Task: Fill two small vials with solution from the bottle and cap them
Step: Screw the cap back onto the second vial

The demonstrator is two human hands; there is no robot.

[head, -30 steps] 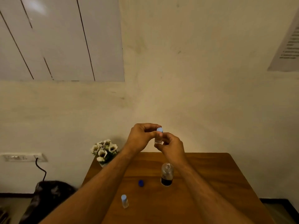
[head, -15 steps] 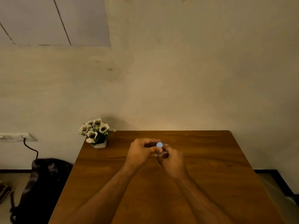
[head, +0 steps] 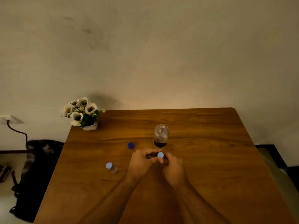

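Over the middle of the wooden table (head: 210, 159), both hands meet around a small vial with a light blue cap (head: 160, 154). My left hand (head: 143, 162) pinches the cap with thumb and fingers. My right hand (head: 174, 167) curls around the vial's body, which is mostly hidden. Just behind the hands stands an uncapped clear bottle (head: 161, 136) with a little dark liquid at its bottom. Its dark blue cap (head: 130, 145) lies on the table to the left. A second small vial (head: 111, 167) with a light blue cap stands left of my left hand.
A small white pot of white flowers (head: 83, 113) sits at the table's far left corner. A dark bag (head: 37, 172) lies on the floor left of the table, below a wall socket (head: 5, 118) with a cable.
Both hands have come down from in front of the wall to just above the table, still holding the capped vial. The view has tilted downward, showing more of the table.
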